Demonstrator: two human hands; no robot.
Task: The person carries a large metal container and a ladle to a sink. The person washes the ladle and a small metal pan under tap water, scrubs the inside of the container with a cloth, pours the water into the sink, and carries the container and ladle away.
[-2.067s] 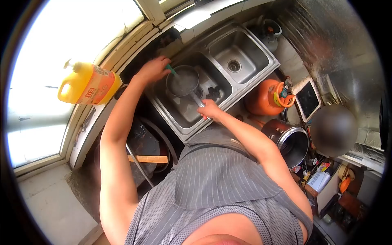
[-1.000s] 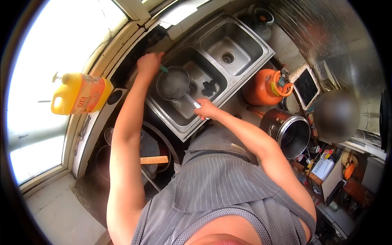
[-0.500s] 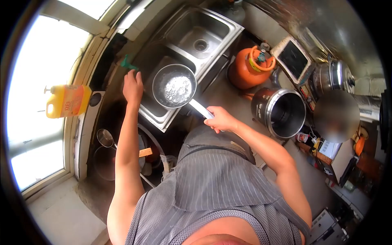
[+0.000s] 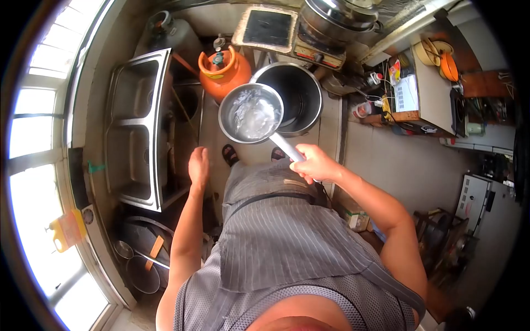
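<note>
My right hand (image 4: 317, 164) is closed around the pale handle of a metal water dipper (image 4: 234, 105). Clear water (image 4: 258, 118) lies in its round bowl, bright with reflections. The dipper is in front of me, its bowl overlapping the near-left rim of a tall, open stainless barrel pot (image 4: 301, 83) in the view. Dark inside, the pot shows no contents I can make out. My left hand (image 4: 199, 167) hangs in the air just right of the double sink (image 4: 157, 138), holding nothing, its fingers fairly straight and close together.
An orange gas cylinder (image 4: 225, 77) stands just left of the pot, with a grey cylinder (image 4: 176, 38) behind the sink. A lidded steel pot (image 4: 331, 25) sits at the back. A yellow jug (image 4: 69, 229) is by the window. Ladles and pans lie at lower left.
My body and view have turned right, away from the sink. The dipper of water has gone from above the sink to beside the barrel pot; my left hand has left the sink's far edge.
</note>
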